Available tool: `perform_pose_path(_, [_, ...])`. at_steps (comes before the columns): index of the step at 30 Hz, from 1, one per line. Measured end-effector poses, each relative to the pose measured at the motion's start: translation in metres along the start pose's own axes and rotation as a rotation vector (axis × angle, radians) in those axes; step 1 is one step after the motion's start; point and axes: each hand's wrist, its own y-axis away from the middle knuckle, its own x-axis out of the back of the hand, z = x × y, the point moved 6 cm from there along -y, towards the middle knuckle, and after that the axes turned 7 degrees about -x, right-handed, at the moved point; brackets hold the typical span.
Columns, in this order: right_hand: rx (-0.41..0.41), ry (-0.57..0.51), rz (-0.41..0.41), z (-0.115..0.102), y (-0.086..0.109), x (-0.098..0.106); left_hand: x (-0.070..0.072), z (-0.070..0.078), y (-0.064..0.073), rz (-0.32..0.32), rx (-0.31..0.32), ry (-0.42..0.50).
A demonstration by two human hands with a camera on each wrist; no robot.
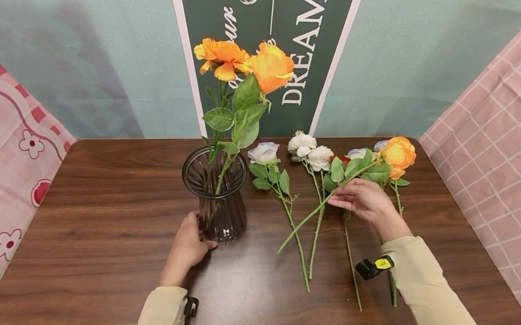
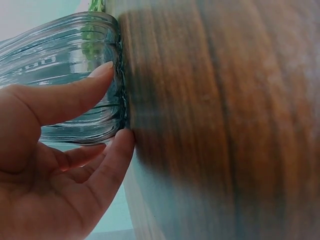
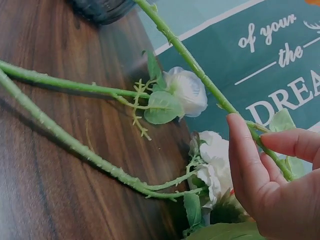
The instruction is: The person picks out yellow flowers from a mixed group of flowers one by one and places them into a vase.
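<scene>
Here, your left hand (image 1: 187, 246) curls low round one dark, ribbed, see-through vase (image 1: 224, 219) bearing two orange flowers (image 1: 271, 67), while your right hand (image 1: 368, 202) pinches one green-stemmed orange rose (image 1: 398, 155).

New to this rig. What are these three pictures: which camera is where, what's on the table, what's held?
No machine here: a person's left hand and right hand do the work, both bare. The wide picture comes from a head camera looking forward and down; the close ones from wrist cameras. On the wooden table stands a dark, see-through vase with two orange flowers in it. To its right lie a pale rose, white blooms and other flowers, partly hidden. The left hand grips the vase near its base; the right pinches another orange flower by its stem.
</scene>
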Motion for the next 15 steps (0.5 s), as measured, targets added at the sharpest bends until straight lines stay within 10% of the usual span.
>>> perform_pose_path(15, [0.017,-0.109,-0.015,-0.0095,0.0085,-0.0064,0.0008,-0.0002,-0.0003,-0.001,0.006,-0.01])
